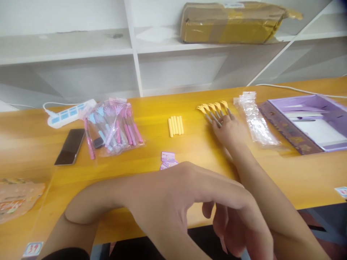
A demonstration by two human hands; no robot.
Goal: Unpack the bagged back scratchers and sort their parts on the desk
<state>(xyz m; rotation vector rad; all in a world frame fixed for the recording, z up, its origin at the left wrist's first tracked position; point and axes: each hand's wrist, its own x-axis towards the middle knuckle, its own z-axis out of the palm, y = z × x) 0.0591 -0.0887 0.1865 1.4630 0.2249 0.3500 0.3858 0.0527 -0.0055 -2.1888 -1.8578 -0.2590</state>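
My right hand (230,130) reaches to several yellow hand-shaped back scratcher heads (213,107) on grey metal rods, laid side by side on the table. Its fingers close round the rods at the right of the row; how many they hold is hidden. Left of them, several yellow tube handles (176,126) lie in a neat row. Close to the camera, my left hand (189,202) hangs above the table's front edge, fingers loosely bent and apart, with nothing seen in them. Small purple printed cards (168,159) show just beyond it, partly covered.
Bagged pink, blue and purple back scratchers (118,126) lie left, near a phone (69,147) and a power strip (71,113). Clear plastic bags (256,121) and a purple box (311,141) are at right. A taped carton (230,23) sits on the shelf; an orange packet (20,198) lies far left.
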